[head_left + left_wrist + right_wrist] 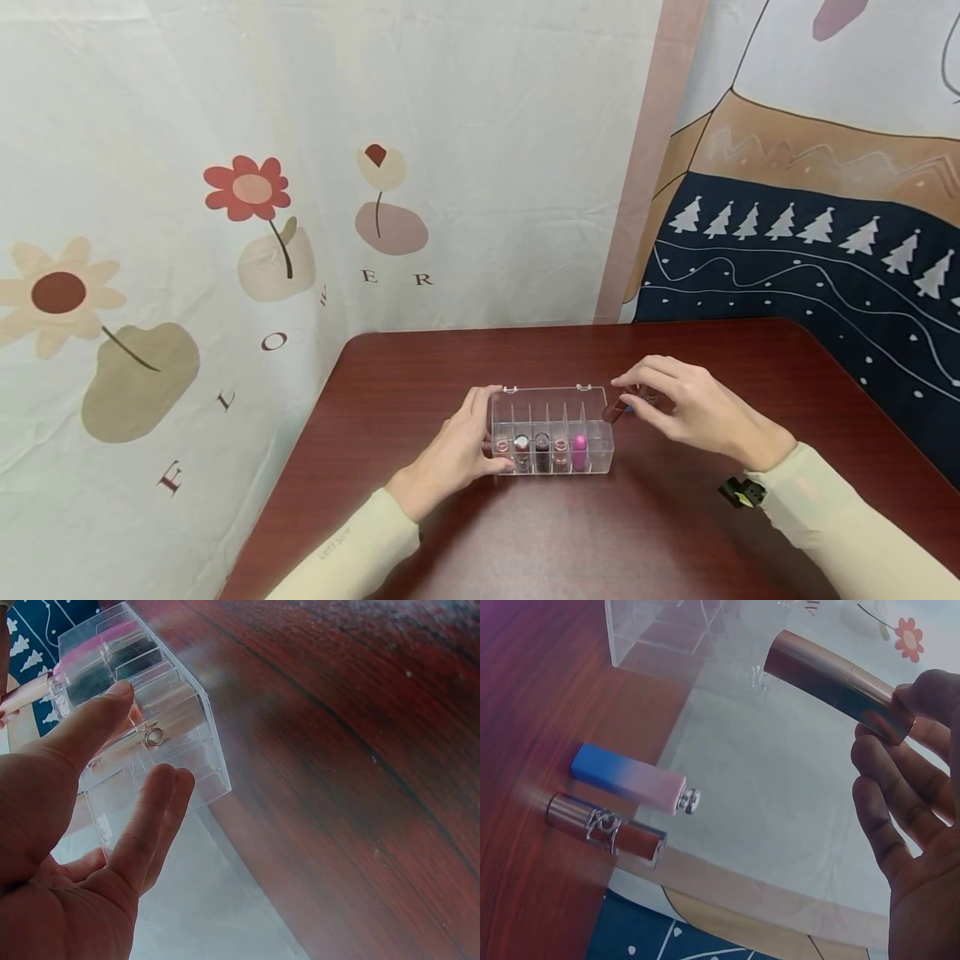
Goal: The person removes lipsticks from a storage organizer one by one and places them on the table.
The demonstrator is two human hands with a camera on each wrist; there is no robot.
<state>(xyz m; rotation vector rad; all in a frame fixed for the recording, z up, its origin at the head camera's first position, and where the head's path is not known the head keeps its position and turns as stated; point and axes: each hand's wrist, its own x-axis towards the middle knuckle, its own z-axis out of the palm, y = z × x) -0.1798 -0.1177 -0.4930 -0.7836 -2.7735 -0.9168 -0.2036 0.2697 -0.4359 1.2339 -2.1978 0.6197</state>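
A clear lipstick organizer (601, 460) with upright dividers stands on the table. Several lip products fill its left and middle slots, including a magenta tube (579, 454); nothing shows in the far-right slot. My left hand (450, 446) holds the organizer's left end, thumb at the front and fingers round the side and back. Just beyond its right end, my right hand (693, 410) pinches a shiny brownish-rose lipstick tube (832, 684) by one end, thumb against fingertips. The tube is tilted, its free end near the organizer's upper right corner.
A blue-to-pink square lipstick (630, 778) and a lip gloss tube with silver ornament (604, 827) lie side by side on the dark red wooden table (555, 542), right of the organizer. Printed cloth (487, 167) hangs behind the table's far edge.
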